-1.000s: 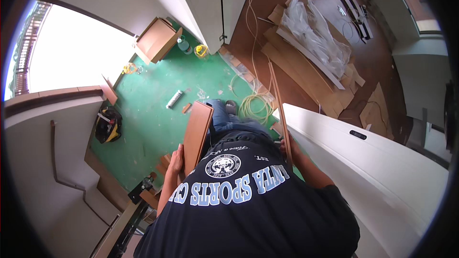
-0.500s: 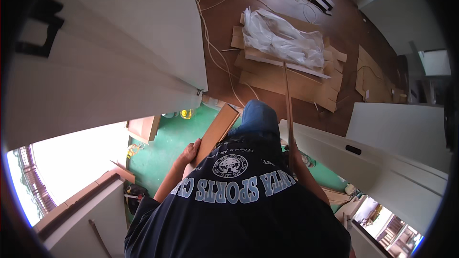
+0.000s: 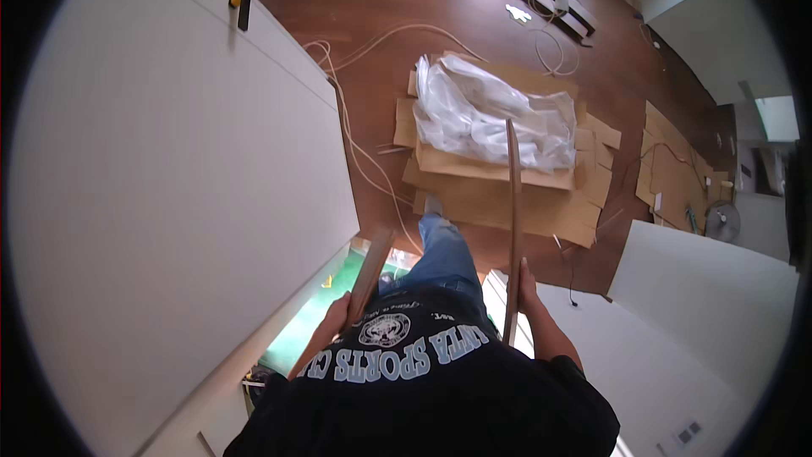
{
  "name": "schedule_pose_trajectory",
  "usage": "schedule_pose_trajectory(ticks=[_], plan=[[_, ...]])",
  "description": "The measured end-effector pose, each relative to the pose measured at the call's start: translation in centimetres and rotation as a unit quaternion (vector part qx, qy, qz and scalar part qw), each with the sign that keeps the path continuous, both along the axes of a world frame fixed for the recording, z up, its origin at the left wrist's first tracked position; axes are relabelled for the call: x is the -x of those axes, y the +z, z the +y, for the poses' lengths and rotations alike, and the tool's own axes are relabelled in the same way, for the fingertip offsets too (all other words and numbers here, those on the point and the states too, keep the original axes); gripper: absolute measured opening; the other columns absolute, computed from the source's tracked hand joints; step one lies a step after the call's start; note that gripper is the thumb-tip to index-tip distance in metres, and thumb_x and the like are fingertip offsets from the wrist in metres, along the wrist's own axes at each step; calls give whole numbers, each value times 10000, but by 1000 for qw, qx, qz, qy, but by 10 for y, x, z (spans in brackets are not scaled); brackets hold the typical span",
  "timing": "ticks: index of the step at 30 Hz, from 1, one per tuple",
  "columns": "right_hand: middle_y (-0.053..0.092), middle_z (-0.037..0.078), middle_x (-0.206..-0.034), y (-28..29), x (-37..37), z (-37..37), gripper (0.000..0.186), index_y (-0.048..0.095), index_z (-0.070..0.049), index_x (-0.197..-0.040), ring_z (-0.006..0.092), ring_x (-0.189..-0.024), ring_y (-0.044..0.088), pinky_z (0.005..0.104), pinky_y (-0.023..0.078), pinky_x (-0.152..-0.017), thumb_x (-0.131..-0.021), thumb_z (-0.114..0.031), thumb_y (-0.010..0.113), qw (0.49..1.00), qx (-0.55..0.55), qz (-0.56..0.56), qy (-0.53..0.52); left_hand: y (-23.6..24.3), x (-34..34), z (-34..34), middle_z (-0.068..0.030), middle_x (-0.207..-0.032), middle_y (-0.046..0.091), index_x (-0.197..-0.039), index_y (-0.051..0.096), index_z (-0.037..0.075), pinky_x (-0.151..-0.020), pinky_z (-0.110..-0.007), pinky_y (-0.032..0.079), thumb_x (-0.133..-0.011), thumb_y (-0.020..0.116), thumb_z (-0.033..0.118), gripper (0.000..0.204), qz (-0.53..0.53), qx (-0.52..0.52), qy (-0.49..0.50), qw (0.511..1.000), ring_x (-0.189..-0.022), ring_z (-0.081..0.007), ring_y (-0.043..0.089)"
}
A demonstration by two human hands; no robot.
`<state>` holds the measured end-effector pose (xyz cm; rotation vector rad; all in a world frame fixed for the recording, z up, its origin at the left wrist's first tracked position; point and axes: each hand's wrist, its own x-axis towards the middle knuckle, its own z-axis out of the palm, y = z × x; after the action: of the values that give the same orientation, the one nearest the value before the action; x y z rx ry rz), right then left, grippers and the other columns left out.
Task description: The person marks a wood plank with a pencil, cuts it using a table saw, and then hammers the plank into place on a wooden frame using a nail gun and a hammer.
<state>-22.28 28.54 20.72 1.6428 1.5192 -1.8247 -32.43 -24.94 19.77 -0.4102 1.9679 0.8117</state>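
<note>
My left hand (image 3: 338, 311) is closed on a brown wooden board (image 3: 372, 271), which it carries tilted at my left side. On the other side my right hand (image 3: 526, 288) grips a long, narrow brown wood strip (image 3: 514, 220) by its near part. The strip's far end reaches out ahead, over crumpled clear plastic sheeting (image 3: 465, 101) in the view. Most fingers of both hands are hidden behind the wood pieces.
Flattened cardboard (image 3: 482, 199) lies under the plastic on the brown floor. A pale cable (image 3: 351, 127) runs along the left, beside a large white door (image 3: 186, 161) with a black handle (image 3: 244, 7). A white panel (image 3: 702, 288) stands right. Dark strips (image 3: 529, 0) lie farther off.
I have stepped forward from the green floor through the doorway, one leg now extended onto the brown floor. Both wood pieces have come along in my hands.
</note>
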Motion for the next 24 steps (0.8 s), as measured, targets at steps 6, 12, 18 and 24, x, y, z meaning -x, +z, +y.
schedule_pose_trajectory(ticks=[6,12,18,24], plan=[[467,23,-578,-23,104,78,700,544,-144,-993,191,-435,474,338,377,-405,-922,-837,467,992,120,-5,38,-8,101,48,-300,-1166,684,-1152,646,-76,-991,-456,483,-1111,389,400,542,117,-55,-11,992,-1137,-396,646],[425,2,-556,-22,219,86,648,536,-166,-980,178,-414,421,327,328,-395,-941,-810,474,990,141,-13,0,11,242,100,-315,-1219,678,-1212,653,-72,-1028,-446,483,-1106,380,430,582,146,-40,-3,988,-1201,-423,637],[417,1,-562,-6,346,92,627,540,-174,-947,167,-432,411,333,334,-413,-956,-796,462,979,203,0,-14,-5,411,134,-249,-1064,744,-1102,703,-62,-928,-412,506,-1111,371,463,621,140,-63,-39,987,-1021,-313,691],[430,3,-563,-15,450,100,628,552,-177,-953,166,-433,418,330,345,-417,-957,-797,456,981,177,14,-78,-50,639,184,-271,-1190,723,-1219,694,-47,-1013,-424,493,-1109,358,450,610,116,-99,-158,976,-1175,-381,678]])
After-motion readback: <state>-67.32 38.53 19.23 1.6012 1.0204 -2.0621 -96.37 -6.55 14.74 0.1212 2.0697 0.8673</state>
